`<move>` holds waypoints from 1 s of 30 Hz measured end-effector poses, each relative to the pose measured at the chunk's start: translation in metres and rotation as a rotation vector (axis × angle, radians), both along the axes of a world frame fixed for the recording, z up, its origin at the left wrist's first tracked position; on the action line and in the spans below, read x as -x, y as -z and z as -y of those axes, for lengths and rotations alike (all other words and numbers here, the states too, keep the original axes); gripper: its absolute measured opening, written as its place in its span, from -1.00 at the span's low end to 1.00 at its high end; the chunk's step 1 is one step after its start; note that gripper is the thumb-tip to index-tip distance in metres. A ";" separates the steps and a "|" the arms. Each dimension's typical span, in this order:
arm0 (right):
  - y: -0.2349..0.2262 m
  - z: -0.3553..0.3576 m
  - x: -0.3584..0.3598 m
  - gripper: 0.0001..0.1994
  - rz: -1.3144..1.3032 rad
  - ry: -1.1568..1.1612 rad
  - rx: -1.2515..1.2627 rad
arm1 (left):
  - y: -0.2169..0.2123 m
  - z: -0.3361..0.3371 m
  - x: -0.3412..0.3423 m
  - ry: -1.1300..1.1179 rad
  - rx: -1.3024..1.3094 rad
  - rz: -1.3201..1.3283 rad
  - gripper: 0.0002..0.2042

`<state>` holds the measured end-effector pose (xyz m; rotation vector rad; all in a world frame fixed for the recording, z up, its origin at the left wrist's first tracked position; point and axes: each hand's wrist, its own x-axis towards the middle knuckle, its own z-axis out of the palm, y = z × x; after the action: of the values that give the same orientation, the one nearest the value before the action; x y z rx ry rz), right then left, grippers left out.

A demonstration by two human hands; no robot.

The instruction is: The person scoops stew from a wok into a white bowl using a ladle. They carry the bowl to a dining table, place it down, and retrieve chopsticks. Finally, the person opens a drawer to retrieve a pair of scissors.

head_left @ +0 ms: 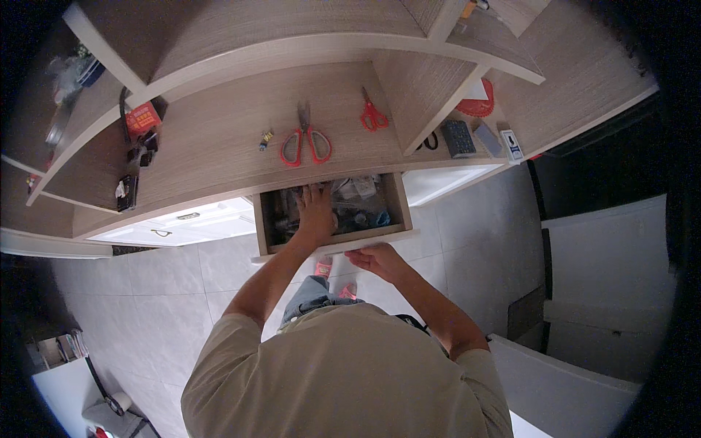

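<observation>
An open wooden drawer (394, 208) with a white front sticks out below the desk top, full of small items and clear plastic bags. My left hand (315, 214) reaches down into it, fingers stretched out and spread over the contents at the left of the middle. Nothing shows in that hand's grasp. My right hand (374, 260) is at the outer side of the drawer front, fingers bent against its edge. On the desk behind lie large red-handled scissors (305, 140), smaller red scissors (373, 115) and a small yellow-and-blue object (266, 139).
Curved shelf boards (292, 45) overhang the desk. A red box (144, 117) and dark small things stand at the left. A dark patterned box (458, 139) and a white card pack (511, 144) sit at the right. White drawers (175, 219) flank the open one.
</observation>
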<state>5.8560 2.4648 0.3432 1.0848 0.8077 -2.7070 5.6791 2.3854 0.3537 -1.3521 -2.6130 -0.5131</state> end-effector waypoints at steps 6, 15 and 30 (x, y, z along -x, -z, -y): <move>0.010 -0.025 0.050 -0.69 -0.138 0.123 0.002 | -0.062 0.050 -0.006 0.246 -0.295 0.579 -0.69; -0.046 -0.032 0.109 -0.84 -0.067 -0.392 -0.972 | -0.014 0.128 0.018 -0.290 -0.725 1.689 -0.73; -0.055 -0.116 0.160 -0.81 0.259 -0.261 -2.548 | 0.002 0.085 0.008 -0.096 -0.515 1.439 -0.86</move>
<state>5.6960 2.5803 0.3983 0.7854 3.4761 0.1579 5.6715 2.3007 0.3519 -0.6829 -2.8497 -2.6694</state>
